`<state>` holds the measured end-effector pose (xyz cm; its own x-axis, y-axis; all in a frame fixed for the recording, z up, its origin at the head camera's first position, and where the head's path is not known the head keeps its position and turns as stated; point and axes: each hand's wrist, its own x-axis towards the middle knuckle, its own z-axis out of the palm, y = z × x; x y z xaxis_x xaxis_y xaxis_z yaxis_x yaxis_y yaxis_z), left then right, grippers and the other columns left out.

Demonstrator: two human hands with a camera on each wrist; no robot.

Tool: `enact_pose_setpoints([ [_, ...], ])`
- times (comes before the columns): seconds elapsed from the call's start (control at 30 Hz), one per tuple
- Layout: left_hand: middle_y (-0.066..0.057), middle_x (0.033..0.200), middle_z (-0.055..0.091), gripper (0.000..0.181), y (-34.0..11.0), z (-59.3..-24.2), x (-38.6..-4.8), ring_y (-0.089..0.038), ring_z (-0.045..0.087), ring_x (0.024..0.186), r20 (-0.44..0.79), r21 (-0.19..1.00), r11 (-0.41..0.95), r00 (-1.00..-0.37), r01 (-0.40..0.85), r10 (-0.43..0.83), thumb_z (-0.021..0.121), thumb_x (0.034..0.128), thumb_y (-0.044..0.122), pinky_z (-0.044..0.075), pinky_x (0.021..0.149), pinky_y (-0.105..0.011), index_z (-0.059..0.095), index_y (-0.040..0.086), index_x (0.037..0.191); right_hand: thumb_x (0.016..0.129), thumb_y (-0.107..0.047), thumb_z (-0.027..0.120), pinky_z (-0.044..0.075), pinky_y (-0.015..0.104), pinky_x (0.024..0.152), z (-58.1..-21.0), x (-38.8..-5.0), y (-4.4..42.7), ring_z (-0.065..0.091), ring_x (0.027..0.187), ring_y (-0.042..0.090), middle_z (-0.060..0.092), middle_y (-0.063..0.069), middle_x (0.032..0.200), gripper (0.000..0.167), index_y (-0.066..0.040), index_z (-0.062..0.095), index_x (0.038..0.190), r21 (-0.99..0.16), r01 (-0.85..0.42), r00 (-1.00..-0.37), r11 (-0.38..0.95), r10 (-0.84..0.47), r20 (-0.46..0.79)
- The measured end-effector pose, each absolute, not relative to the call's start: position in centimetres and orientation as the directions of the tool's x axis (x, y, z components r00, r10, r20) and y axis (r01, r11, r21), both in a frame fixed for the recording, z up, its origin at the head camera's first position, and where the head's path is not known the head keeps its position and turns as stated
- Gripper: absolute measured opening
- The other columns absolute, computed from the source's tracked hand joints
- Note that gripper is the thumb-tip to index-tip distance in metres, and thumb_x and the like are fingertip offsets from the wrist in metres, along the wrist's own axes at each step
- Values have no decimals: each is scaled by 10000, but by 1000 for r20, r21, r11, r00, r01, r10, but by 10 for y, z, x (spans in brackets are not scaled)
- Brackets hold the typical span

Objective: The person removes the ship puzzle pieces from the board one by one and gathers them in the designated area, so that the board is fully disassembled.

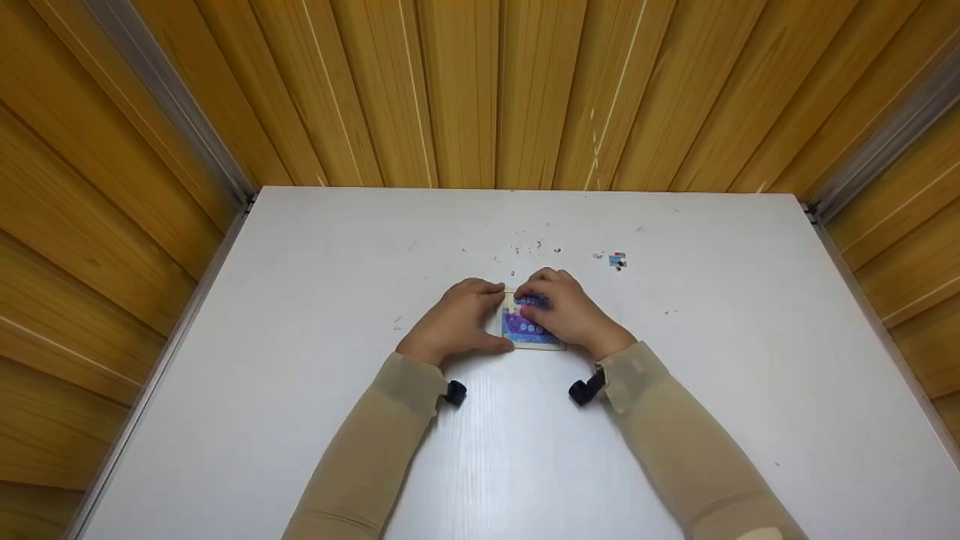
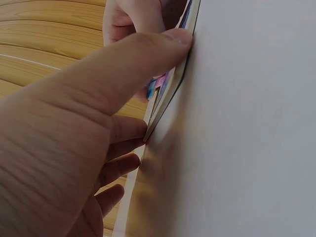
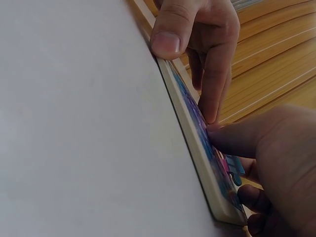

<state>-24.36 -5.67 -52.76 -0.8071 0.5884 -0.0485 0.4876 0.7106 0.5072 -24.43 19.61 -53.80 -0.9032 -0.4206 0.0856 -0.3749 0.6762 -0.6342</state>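
A small board with a pale frame and a blue and purple picture [image 1: 534, 337] [image 3: 190, 133] lies on the white table. The left hand [image 1: 461, 321] [image 2: 64, 113] grips its left side, thumb on the near edge and a finger at the far edge. Over the upper right part of the board, the right hand [image 1: 574, 311] [image 3: 291, 153] pinches a blue and pink puzzle piece [image 3: 235, 170] between thumb and fingers. The piece sits tilted above the picture, partly hidden by the fingers; in the left wrist view only a bit of it [image 2: 152, 89] shows.
Beyond the right hand lies a small blue, white and red item [image 1: 617, 260] on the table [image 1: 300, 315]. Tiny dark specks are scattered past the board. Wood-look panels [image 1: 465, 90] stand behind the table and at both sides.
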Motion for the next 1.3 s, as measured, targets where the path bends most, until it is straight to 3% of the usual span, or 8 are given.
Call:
enact_pose_setpoints([
  [0.27, -76, 1737, 560, 987, -57, -527, -244, -309, 429, 1683, -50, 502, 714, -808, 488, 587, 960, 879, 541, 312, 1442, -452, 573, 60, 1650, 1063, -251, 800, 477, 555, 1271, -540, -245, 197, 590, 1363, 326, 718, 90, 1388, 389, -113, 723, 1419, -684, -312, -922, 659, -384, 50],
  [0.43, -68, 1735, 564, 992, -56, -526, -245, -311, 429, 1683, -41, 501, 718, -815, 484, 578, 966, 873, 538, 301, 1446, -457, 572, 72, 1655, 1060, -255, 805, 448, 565, 1324, -540, -248, 200, 590, 1416, 343, 718, 99, 1398, 361, -102, 748, 1382, -697, -305, -925, 649, -376, 54],
  [0.93, -58, 1732, 571, 972, -57, -528, -243, -329, 429, 1680, -38, 474, 722, -807, 504, 589, 946, 878, 568, 254, 1460, -484, 591, 94, 1649, 1059, -200, 797, 467, 590, 1306, -540, -244, 204, 614, 1417, 361, 708, 123, 1432, 443, -98, 751, 1488, -718, -298, -929, 629, -363, 67],
  [1.13, -72, 1732, 569, 976, -57, -529, -245, -320, 432, 1677, -36, 469, 715, -798, 519, 602, 936, 879, 581, 188, 1477, -490, 592, 88, 1647, 1017, -203, 867, 578, 454, 1111, -542, -246, 204, 703, 1203, 270, 782, 78, 1368, 417, -106, 791, 1416, -786, -263, -950, 560, -291, 111],
  [1.3, -68, 1728, 574, 974, -57, -528, -246, -323, 429, 1677, -45, 445, 726, -797, 524, 603, 926, 879, 591, 163, 1483, -488, 594, 91, 1647, 1009, -229, 884, 541, 285, 918, -541, -246, 205, 648, 1026, 203, 790, 55, 1218, 386, -119, 808, 1371, -832, -215, -967, 511, -233, 107],
])
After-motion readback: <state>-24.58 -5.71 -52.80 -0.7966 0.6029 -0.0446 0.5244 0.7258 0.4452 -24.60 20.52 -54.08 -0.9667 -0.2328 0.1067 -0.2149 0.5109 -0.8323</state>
